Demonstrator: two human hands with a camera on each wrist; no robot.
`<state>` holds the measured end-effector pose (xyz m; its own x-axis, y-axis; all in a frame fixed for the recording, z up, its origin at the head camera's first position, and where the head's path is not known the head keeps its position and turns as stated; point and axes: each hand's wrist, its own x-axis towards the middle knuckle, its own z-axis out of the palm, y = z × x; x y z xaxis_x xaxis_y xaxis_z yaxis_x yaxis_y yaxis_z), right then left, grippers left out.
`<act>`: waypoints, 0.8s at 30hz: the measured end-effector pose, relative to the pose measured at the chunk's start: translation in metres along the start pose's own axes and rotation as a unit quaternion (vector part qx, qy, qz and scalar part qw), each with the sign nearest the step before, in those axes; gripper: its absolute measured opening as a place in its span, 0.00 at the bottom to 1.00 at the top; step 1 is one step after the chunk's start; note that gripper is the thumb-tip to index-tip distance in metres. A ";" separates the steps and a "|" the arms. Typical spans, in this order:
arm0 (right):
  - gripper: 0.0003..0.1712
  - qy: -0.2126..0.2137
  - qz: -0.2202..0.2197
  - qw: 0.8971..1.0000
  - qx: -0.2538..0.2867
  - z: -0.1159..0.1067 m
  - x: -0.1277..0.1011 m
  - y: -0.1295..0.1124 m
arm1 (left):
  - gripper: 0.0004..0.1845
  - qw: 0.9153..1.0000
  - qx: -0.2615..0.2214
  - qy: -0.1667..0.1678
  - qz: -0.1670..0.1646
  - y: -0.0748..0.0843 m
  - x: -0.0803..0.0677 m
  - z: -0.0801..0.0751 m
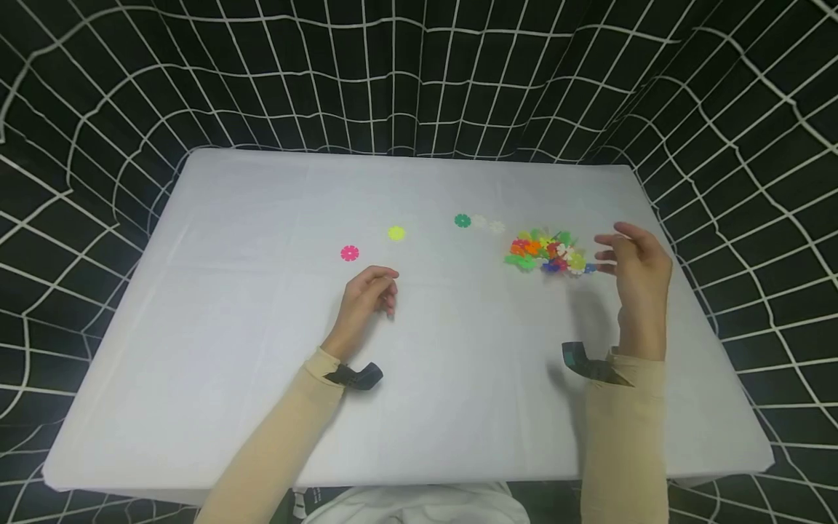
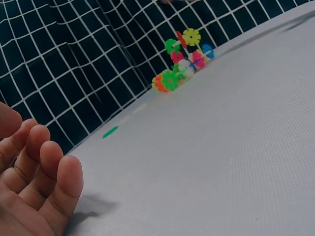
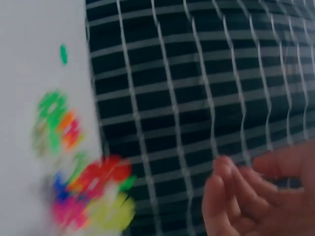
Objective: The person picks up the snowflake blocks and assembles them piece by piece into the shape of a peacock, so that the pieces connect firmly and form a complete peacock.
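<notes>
A pile of coloured plastic snowflake discs point(image 1: 548, 253) lies on the white table point(image 1: 262, 349), right of centre; the pile point(image 2: 179, 63) also shows in the left wrist view and, blurred, the pile point(image 3: 78, 167) in the right wrist view. My right hand point(image 1: 618, 255) hovers just right of the pile with relaxed fingers point(image 3: 231, 196), holding nothing. My left hand point(image 1: 376, 287) rests on the table near the middle, its fingers point(image 2: 47, 172) loosely curled and empty. Single discs lie apart: pink point(image 1: 350, 252), yellow point(image 1: 396, 233), green point(image 1: 462, 220).
Two pale discs point(image 1: 487, 223) lie right of the green one. A black curtain with a white grid point(image 1: 419, 73) surrounds the table on all sides. The table's right edge runs close behind my right hand.
</notes>
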<state>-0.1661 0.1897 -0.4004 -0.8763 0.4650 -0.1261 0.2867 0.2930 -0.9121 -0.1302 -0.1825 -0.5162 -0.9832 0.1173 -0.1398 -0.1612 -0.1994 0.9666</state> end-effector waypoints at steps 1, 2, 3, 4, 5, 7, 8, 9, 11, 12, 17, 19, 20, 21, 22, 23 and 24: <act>0.22 -0.021 -0.030 0.999 -0.022 0.005 -0.001 -0.009 | 0.16 1.000 0.001 -0.002 0.000 0.001 0.000 0.000; 0.23 -0.047 -0.054 0.997 -0.043 0.010 -0.002 -0.017 | 0.17 1.000 0.001 -0.003 -0.001 0.001 0.001 0.000; 0.24 -0.074 -0.077 0.992 -0.066 0.017 -0.002 -0.024 | 0.17 1.000 0.003 -0.004 -0.002 0.002 0.001 0.000; 0.25 -0.102 -0.095 0.986 -0.087 0.024 -0.001 -0.031 | 0.16 1.000 0.003 -0.004 -0.002 0.002 0.001 0.000; 0.26 -0.131 -0.110 0.979 -0.112 0.032 0.001 -0.037 | 0.17 1.000 0.004 -0.003 -0.002 0.003 0.001 0.000; 0.26 -0.187 -0.129 0.962 -0.151 0.049 0.006 -0.046 | 0.16 1.000 0.006 0.002 -0.002 0.004 0.001 -0.001; 0.26 -0.212 -0.134 0.953 -0.172 0.059 0.010 -0.050 | 0.16 1.000 0.007 0.006 0.000 0.004 0.001 -0.002; 0.26 -0.232 -0.139 0.943 -0.193 0.068 0.013 -0.052 | 0.16 1.000 0.008 0.010 0.002 0.005 0.001 -0.002; 0.27 -0.265 -0.142 0.924 -0.234 0.090 0.021 -0.054 | 0.17 1.000 0.006 0.023 0.006 0.007 0.001 -0.007; 0.27 -0.278 -0.141 0.915 -0.255 0.101 0.025 -0.054 | 0.17 1.000 0.007 0.029 0.008 0.008 0.002 -0.010; 0.27 -0.310 -0.138 0.871 -0.355 0.148 0.048 -0.039 | 0.17 0.995 0.088 0.050 0.017 0.022 0.010 -0.029; 0.27 -0.312 -0.141 0.856 -0.388 0.160 0.055 -0.031 | 0.16 0.983 0.172 0.056 0.026 0.030 0.016 -0.038; 0.28 -0.309 -0.141 0.851 -0.401 0.165 0.058 -0.028 | 0.16 0.972 0.222 0.062 0.033 0.034 0.020 -0.043; 0.29 -0.305 -0.144 0.846 -0.412 0.170 0.060 -0.024 | 0.16 0.960 0.269 0.067 0.040 0.037 0.024 -0.048; 0.29 -0.300 -0.149 0.843 -0.421 0.174 0.061 -0.022 | 0.16 0.945 0.315 0.073 0.045 0.040 0.028 -0.053; 0.29 -0.294 -0.151 0.841 -0.428 0.177 0.062 -0.019 | 0.17 0.931 0.355 0.077 0.049 0.042 0.031 -0.057; 0.30 -0.291 -0.153 0.839 -0.434 0.180 0.062 -0.017 | 0.17 0.917 0.387 0.079 0.048 0.044 0.035 -0.061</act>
<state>-0.2949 0.0631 -0.4627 -0.9283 -0.1556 -0.3376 -0.0333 0.9394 -0.3413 -0.1766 -0.2464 -0.4919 -0.9997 -0.0202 -0.0161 -0.0246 0.5564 0.8306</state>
